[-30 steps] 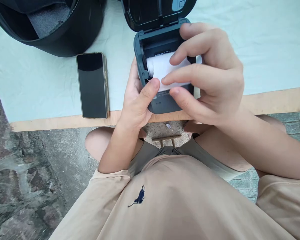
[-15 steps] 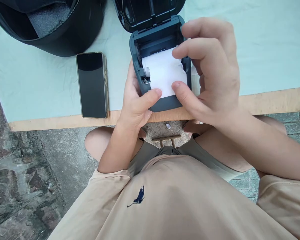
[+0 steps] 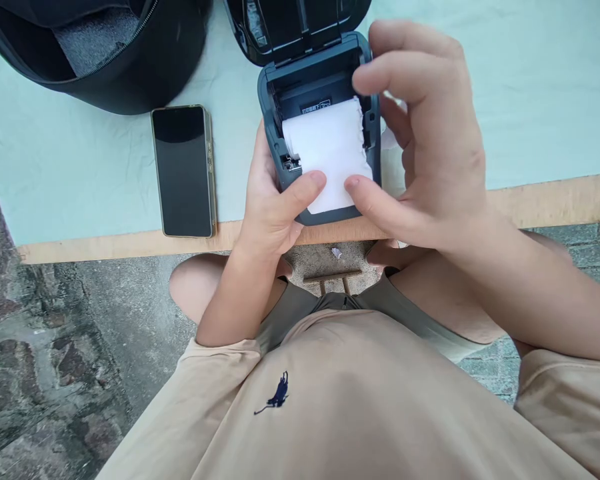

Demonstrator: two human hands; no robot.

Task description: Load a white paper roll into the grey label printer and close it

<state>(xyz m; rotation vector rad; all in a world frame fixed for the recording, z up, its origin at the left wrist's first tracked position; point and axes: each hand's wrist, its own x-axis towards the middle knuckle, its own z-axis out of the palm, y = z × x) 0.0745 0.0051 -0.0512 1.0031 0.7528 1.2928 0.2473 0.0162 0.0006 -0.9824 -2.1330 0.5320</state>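
A dark blue-grey portable thermal printer (image 3: 269, 100) has its black lid (image 3: 300, 27) flipped up at the back. My left hand (image 3: 273, 193) is wrapped round its left side, with the thumb pressing on the white paper. In the printer's bay lies a paper roll (image 3: 325, 130), its ragged-edged sheet drawn over the front edge. My right hand (image 3: 430, 127) is at the right side, fingers bent and spread apart. Its thumb tip touches the sheet or lies just over it, while the index finger hovers above the bay's right wall. Printed markings show on the bay's back wall.
A black phone (image 3: 184, 170) lies left of the printer on the pale green cloth (image 3: 545, 100). Behind it stands an open black zippered bag (image 3: 130, 80). The wooden table edge (image 3: 555, 200) runs in front. A white scrap (image 3: 337, 253) is on the ground.
The paper sheet has come further forward over the printer's front edge, uncovering markings on the bay's back wall. My right index finger has lifted off the roll.
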